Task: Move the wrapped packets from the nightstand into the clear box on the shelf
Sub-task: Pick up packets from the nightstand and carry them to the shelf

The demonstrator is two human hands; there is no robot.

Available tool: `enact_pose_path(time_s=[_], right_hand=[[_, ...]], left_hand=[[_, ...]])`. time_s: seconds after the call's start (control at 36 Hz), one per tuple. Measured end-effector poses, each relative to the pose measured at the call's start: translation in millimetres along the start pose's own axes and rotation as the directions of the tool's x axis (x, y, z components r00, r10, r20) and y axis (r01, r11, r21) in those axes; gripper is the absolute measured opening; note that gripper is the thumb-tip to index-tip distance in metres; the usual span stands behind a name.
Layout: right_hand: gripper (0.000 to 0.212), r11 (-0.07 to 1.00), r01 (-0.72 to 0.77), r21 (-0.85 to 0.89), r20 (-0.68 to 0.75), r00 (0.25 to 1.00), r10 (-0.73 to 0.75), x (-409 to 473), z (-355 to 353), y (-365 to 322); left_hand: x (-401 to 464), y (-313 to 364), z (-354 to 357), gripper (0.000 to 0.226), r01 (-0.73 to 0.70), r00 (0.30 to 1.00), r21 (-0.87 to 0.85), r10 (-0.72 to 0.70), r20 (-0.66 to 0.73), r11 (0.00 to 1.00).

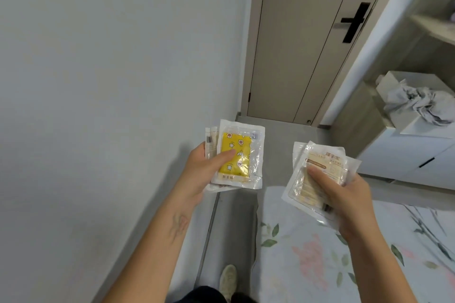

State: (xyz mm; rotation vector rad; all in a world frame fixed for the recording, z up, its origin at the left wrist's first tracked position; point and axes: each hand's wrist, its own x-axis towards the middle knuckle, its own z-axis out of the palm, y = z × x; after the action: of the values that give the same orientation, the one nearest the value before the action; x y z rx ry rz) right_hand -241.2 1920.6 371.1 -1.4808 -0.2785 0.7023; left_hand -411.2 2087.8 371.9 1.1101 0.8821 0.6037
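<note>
My left hand grips a small stack of clear-wrapped packets; the front one shows a yellow pad with star prints, and my thumb lies across it. My right hand grips another stack of clear-wrapped packets with beige printed faces, thumb pressed on top. Both stacks are held up in front of me, above the gap between the wall and the bed. The nightstand and the clear box are not in view.
A grey wall fills the left. A beige door with a black handle stands ahead. At the right is a white cabinet with crumpled grey cloth on top and open shelves above. A floral bedsheet lies at the lower right.
</note>
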Motion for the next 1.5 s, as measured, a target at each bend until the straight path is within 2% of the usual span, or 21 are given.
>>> enact_pose_path(time_s=[0.42,0.72,0.89,1.08,1.31,1.5], right_hand=[[0.015,0.993,-0.066,0.094,-0.029,0.997,0.069,183.5,36.4,-45.2],[0.013,0.995,-0.002,0.098,-0.094,0.996,0.011,366.1,44.9,-72.3],[0.015,0.989,0.013,0.144,-0.155,0.988,0.009,496.2,40.6,-102.0],[0.017,0.994,0.032,0.103,-0.223,0.975,-0.008,617.3,20.4,-149.1],[0.015,0.992,0.061,0.112,-0.380,0.925,-0.014,688.9,-29.3,-173.1],[0.014,0.980,0.082,0.179,-0.560,0.828,0.033,727.8,-91.2,-187.0]], left_hand=[[181.4,48.7,42.2,0.017,0.054,0.998,-0.027,-0.053,0.023,0.998],[358.0,77.0,105.7,0.016,0.049,0.996,0.024,-0.051,0.078,0.998],[483.3,107.9,168.0,0.016,0.087,0.987,0.105,-0.099,0.124,0.991],[601.3,149.9,252.9,0.017,0.108,0.967,0.120,-0.132,0.216,0.987],[679.5,157.8,342.8,0.021,0.157,0.920,0.161,-0.204,0.336,0.974],[739.3,153.3,445.0,0.016,0.177,0.816,0.251,-0.285,0.502,0.952]])
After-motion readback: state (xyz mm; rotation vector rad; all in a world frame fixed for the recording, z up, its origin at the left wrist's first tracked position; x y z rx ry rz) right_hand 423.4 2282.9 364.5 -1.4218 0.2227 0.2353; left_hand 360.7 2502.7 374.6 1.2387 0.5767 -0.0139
